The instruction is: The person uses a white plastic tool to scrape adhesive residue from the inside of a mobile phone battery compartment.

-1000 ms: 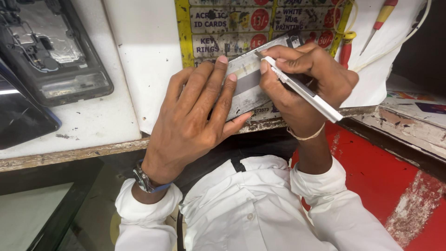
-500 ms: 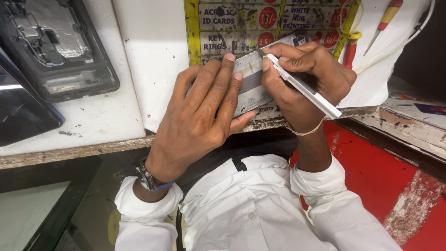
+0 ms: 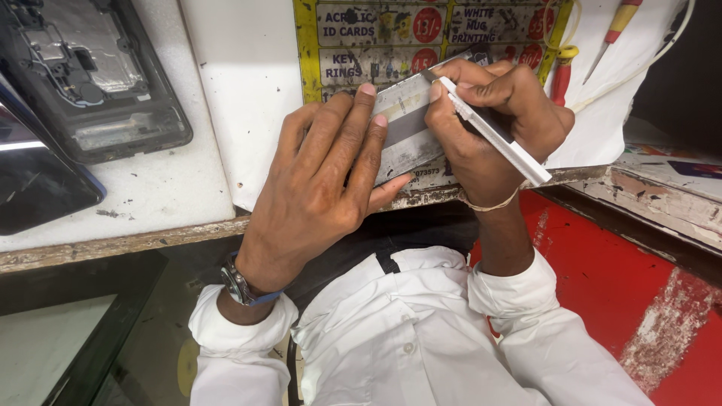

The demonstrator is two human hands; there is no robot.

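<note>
My left hand (image 3: 320, 184) lies flat with spread fingers on a grey flat panel (image 3: 406, 124), pinning it to the worktop. My right hand (image 3: 492, 124) grips a thin white knife-like tool (image 3: 500, 139), its tip held against the panel's upper right edge by my index finger. Part of the panel is hidden under both hands. A watch sits on my left wrist and a thin band on my right.
A printed yellow-bordered sheet (image 3: 391, 37) lies under the panel on the white worktop (image 3: 165, 188). An opened phone frame (image 3: 94, 79) and a dark screen (image 3: 34, 177) rest at the left. Red-handled screwdrivers (image 3: 617, 30) lie at the back right. A red surface (image 3: 624, 286) is below right.
The view has shifted slightly. Both hands hold the same grip on the panel and the tool, with the tool tip staying at the panel's edge.
</note>
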